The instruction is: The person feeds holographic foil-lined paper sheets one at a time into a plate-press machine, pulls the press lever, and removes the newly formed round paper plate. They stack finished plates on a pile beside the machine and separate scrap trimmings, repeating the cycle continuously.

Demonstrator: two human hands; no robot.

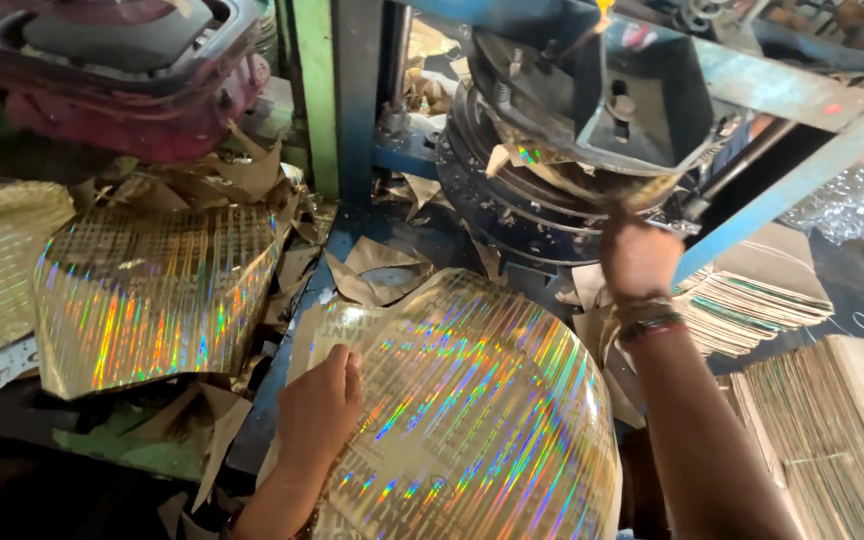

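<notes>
The left hand (pixel 320 405) lies flat on a big shiny sheet (pixel 482 420) with rainbow stripes. Its grip is loose: the fingers are laid close together and bent a little over the left edge of the sheet, pressing it down, not pinching it. The sheet is round at the top and bulges up like a dome, spreading from the hand toward the right. It sits at the front of the blue worktop (pixel 352 235). The right hand (pixel 638 258) is up higher, at the far side of the worktop, well apart from the left hand. It reaches under the blue metal press (pixel 592 100) and touches a round shiny plate piece (pixel 592 185) stuck in the round mould. The fingers are hidden behind the hand, so one cannot tell if the grip is pinching the piece or only touching it. Coloured bands (pixel 647 322) go round that wrist. On the left edge lies another shiny sheet (pixel 152 290) on top of brown paper scraps (pixel 377 270). On the right side stand stacks of cut paper rounds (pixel 752 295). A dark red tub (pixel 122 70) sits in the far left corner.
</notes>
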